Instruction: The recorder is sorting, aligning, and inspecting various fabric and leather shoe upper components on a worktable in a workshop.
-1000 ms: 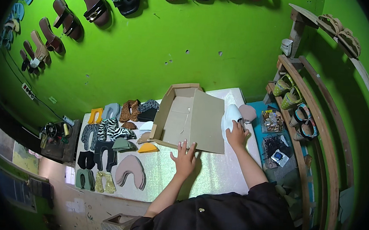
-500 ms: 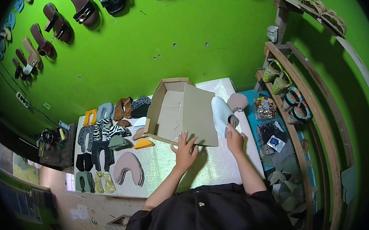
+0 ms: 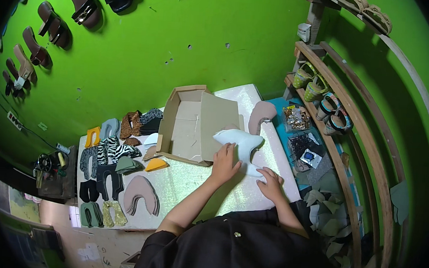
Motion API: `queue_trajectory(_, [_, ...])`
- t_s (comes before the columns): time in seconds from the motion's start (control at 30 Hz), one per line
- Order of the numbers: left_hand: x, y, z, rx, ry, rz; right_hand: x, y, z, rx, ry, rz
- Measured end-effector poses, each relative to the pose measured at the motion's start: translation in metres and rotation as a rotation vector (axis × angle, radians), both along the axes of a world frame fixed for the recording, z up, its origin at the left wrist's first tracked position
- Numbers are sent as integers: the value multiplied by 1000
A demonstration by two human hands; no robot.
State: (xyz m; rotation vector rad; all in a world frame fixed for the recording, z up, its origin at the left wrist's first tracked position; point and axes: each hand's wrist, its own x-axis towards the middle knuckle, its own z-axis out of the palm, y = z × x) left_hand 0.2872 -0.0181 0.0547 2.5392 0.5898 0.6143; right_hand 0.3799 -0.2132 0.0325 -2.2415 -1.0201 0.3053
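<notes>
A pale bluish-white, U-shaped stack of sandal upper pieces [image 3: 245,142] is between my two hands, over the right half of the table. My left hand [image 3: 226,164] has its fingers on the near left part of the stack. The fingers of my right hand [image 3: 271,185] are closed round its near right end. Just left of the stack stands an open cardboard box [image 3: 220,117], its flap partly behind the pale stack. Beyond lies a dusty-pink curved piece [image 3: 261,115].
On the table's left are piles of cut uppers: zebra-striped [image 3: 108,151], mustard [image 3: 156,165], pink [image 3: 141,193] and green [image 3: 89,215]. A wooden rack [image 3: 325,112] with sandals stands at the right, beside a tub of metal trimmings [image 3: 296,118]. Sandals [image 3: 86,13] hang on the green wall.
The pale stack has swung away from beside the box flap toward me. My left hand has left the box's near edge and is now on the stack. My right hand has moved nearer.
</notes>
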Motion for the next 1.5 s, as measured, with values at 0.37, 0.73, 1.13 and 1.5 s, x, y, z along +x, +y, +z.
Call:
queue_trajectory(0.37, [26, 10, -25, -49, 172, 23, -19, 11, -4, 108, 54, -5])
queue_trajectory(0.73, [5, -42, 17, -821, -61, -43, -34, 27, 7, 367, 126, -61])
queue_trajectory(1.13, [-35, -50, 2, -1012, -316, -65, -47, 23, 16, 599, 696, 89])
queue_trajectory(1.5, [-67, -37, 8, -1040, -330, 37, -30, 24, 32, 730, 688, -200])
